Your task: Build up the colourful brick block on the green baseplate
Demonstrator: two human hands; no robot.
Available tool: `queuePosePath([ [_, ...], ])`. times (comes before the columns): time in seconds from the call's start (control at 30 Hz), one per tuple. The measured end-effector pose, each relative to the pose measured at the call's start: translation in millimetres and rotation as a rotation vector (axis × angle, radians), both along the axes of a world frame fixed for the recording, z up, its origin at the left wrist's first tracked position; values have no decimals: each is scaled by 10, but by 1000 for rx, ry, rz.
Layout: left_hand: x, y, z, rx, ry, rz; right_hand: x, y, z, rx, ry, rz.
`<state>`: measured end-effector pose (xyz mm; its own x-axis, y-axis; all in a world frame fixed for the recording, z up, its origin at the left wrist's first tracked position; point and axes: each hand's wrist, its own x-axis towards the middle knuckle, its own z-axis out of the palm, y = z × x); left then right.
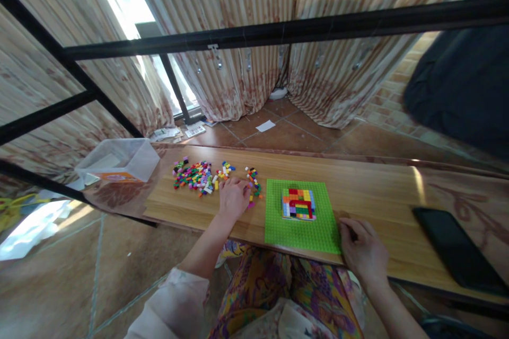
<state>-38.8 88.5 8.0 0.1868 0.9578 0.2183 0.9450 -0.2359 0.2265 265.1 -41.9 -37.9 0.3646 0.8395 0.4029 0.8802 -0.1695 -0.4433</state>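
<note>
My left hand (234, 197) is lowered among small loose bricks on the wooden board, its fingers bent together; whatever lies under the fingertips is hidden. A short row of mixed bricks (253, 174) curves just right of those fingers. The green baseplate (294, 238) lies flat in front of my lap. On it stands a low, roughly square build (298, 204) of multicoloured bricks, with a red frame-shaped piece (304, 203) on top. My right hand (363, 249) rests curled at the baseplate's right edge, thumb and fingers close together; I cannot make out anything in them.
A large pile of small bricks (194, 176) lies left of my left hand, with a smaller cluster (225, 168) beside it. A clear plastic box (135, 159) stands at the far left. A black phone (457, 249) lies at the right. A black metal bar (254, 36) crosses beyond the table (377, 185).
</note>
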Motion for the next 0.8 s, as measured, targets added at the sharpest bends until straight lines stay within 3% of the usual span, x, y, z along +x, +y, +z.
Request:
queuePosePath([
  [0.27, 166, 155, 45, -25, 95, 56, 10, 5, -4, -1, -9, 9],
  [0.4, 162, 158, 91, -1, 5, 38, -6, 4, 0, 20, 3, 17],
  [0.53, 107, -26, 167, 27, -306, -38, 11, 9, -40, 38, 37, 27],
  [0.67, 140, -406, 238, -101, -683, -97, 76, 30, -33, 57, 203, 44],
  [0.8, 292, -757, 327, -258, -1063, -64, -87, 7, 263, 129, 543, -6],
])
